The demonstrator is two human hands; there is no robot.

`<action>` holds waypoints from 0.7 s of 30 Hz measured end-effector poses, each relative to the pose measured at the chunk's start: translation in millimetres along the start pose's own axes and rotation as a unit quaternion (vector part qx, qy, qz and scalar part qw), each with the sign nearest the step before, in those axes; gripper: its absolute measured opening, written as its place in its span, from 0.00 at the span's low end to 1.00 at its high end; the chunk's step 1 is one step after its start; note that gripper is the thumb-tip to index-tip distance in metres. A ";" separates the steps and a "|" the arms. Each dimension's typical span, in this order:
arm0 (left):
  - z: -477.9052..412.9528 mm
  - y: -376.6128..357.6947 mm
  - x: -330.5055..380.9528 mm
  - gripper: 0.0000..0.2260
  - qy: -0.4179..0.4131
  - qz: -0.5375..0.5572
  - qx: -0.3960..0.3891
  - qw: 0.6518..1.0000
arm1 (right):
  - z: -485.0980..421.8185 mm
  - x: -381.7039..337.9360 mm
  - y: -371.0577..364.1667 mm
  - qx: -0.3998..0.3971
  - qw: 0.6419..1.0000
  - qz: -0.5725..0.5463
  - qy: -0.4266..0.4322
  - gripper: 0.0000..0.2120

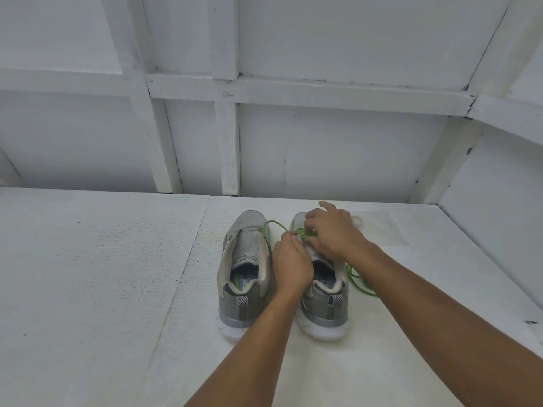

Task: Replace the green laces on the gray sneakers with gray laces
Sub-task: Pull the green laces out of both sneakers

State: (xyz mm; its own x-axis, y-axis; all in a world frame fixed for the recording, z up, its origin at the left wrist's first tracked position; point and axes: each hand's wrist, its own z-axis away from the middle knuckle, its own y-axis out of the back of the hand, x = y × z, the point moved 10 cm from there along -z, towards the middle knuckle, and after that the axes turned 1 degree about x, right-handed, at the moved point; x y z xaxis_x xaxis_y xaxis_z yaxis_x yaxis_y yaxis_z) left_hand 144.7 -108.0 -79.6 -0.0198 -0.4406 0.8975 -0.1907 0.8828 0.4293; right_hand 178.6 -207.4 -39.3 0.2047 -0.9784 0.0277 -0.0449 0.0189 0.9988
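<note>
Two gray sneakers stand side by side on the white surface, heels toward me. The left sneaker (244,274) has no lace in its eyelets; a loose green lace (274,224) lies along its right side. Green lace (305,232) still crosses the front of the right sneaker (326,304). My left hand (291,262) rests over this shoe's tongue and pinches the lace at the eyelets. My right hand (332,230) reaches over the toe area, its fingers curled on the green lace. A further length of green lace (357,282) trails on the surface to the shoe's right.
The shoes sit on a white painted board surface (102,274). A white panelled wall (323,157) rises just behind the toes, and another wall (499,201) angles in at the right. A small clear object (357,220) lies past my right hand.
</note>
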 end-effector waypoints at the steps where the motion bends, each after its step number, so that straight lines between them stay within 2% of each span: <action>1: 0.8 0.7 0.6 0.15 0.000 -0.007 0.003 1.000 | -0.2 3.3 2.1 0.002 1.000 -0.005 -0.006 0.09; 4: 2.7 2.4 2.8 0.14 -0.001 -0.029 0.010 1.000 | -1.0 26.2 26.7 0.061 0.997 0.008 -0.044 0.06; 8: 5.1 4.6 5.3 0.15 0.005 -0.034 0.009 0.999 | 8.3 79.5 71.8 0.174 0.971 0.018 -0.161 0.05; 11: 7.0 6.8 7.6 0.16 0.003 -0.049 0.012 0.999 | 8.7 95.4 68.9 0.158 0.966 0.019 -0.202 0.10; 13: 7.1 6.9 8.3 0.16 0.003 -0.061 0.011 0.998 | 4.7 81.3 56.0 0.137 0.977 -0.026 -0.164 0.19; 15: 7.0 7.6 8.5 0.16 0.005 -0.067 0.009 0.998 | -0.7 52.4 36.4 0.087 0.989 -0.076 -0.093 0.22; 18: 7.0 6.8 8.8 0.16 0.006 -0.067 0.004 0.998 | -3.5 14.2 7.3 0.008 0.999 -0.039 -0.019 0.14; 21: 6.8 6.8 8.7 0.16 0.007 -0.064 0.003 0.998 | -5.8 5.2 1.0 0.006 1.000 -0.023 -0.007 0.09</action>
State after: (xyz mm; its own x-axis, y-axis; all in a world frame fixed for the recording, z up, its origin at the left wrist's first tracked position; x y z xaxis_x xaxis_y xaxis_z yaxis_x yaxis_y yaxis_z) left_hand 136.6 -106.9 -69.5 0.0192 -0.5480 0.8363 -0.1976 0.8178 0.5404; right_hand 185.3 -211.2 -37.9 0.1926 -0.9811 -0.0181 -0.0470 -0.0277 0.9985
